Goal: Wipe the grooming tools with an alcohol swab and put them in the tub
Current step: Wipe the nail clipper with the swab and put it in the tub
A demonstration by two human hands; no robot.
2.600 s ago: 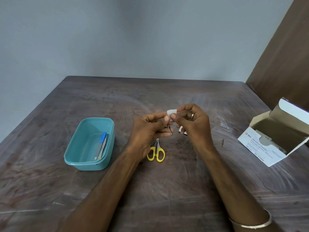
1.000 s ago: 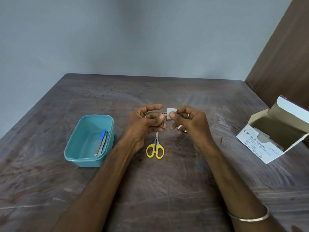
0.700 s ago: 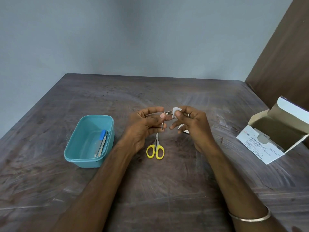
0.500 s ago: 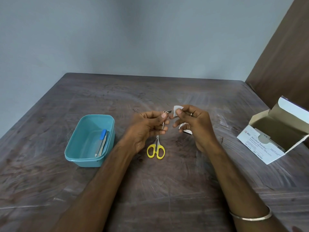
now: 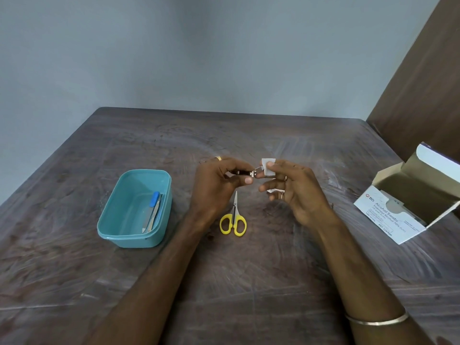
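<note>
Metal tool [image 5: 245, 172] mostly hidden in left hand [image 5: 216, 188], kind unclear, box [image 5: 408, 207] cut by right edge, small print too small to read, tub [image 5: 135, 207] tools [image 5: 153, 212] too small to identify, scrap [image 5: 273, 191] under right hand [image 5: 293, 190] unclear

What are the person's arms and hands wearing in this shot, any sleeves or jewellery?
No sleeves show; both forearms are bare. The right hand wears a thin ring on one finger, and a slim metal bangle circles that wrist. The left hand has a gold-coloured ring. No gloves or watch are visible.
</note>
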